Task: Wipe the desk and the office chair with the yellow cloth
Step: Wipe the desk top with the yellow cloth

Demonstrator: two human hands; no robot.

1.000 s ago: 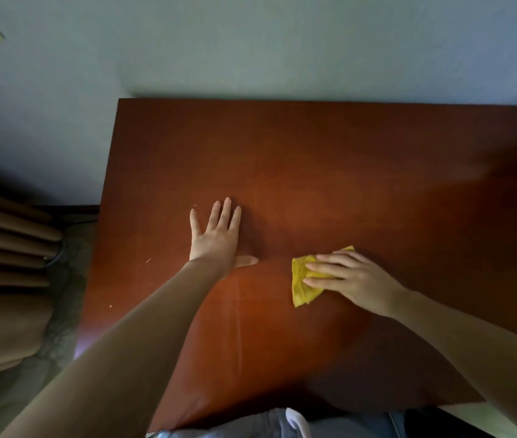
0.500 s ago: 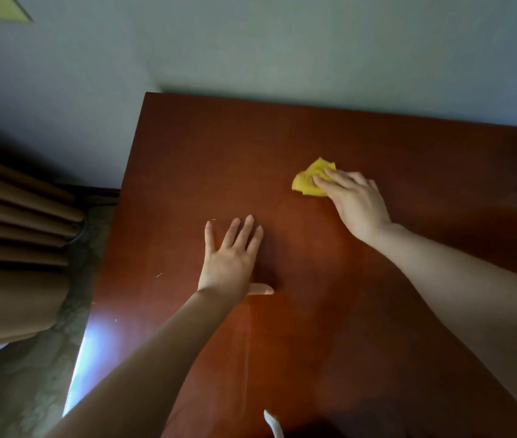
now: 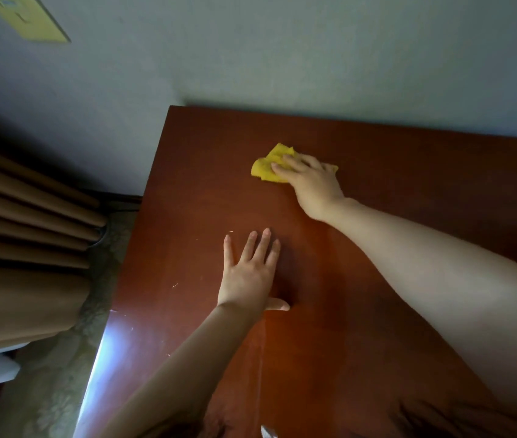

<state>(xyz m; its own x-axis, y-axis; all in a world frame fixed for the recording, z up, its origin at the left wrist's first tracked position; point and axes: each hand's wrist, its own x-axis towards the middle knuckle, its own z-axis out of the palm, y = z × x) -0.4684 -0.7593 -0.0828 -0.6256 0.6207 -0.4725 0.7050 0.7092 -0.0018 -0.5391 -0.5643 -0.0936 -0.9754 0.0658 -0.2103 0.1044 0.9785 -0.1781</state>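
The reddish-brown wooden desk (image 3: 393,172) fills the middle and right of the head view, its back edge against the wall. A crumpled yellow cloth (image 3: 266,167) lies on the desk near the back left corner. My right hand (image 3: 312,180) presses flat on the cloth with straight fingers, covering its right part. My left hand (image 3: 249,276) rests flat on the desk nearer to me, fingers spread and thumb out to the right, holding nothing. The office chair is not in view.
A grey wall (image 3: 282,58) runs behind the desk. Brown pleated curtains (image 3: 23,241) hang at the left, over a patterned floor (image 3: 61,374). A yellow plate (image 3: 29,20) is fixed on the wall at the top left. Small light specks lie on the desk's left part.
My right hand has swept the cloth from the desk's near middle away toward the back left. The camera has tilted and shifted. My left hand has stayed flat in place.
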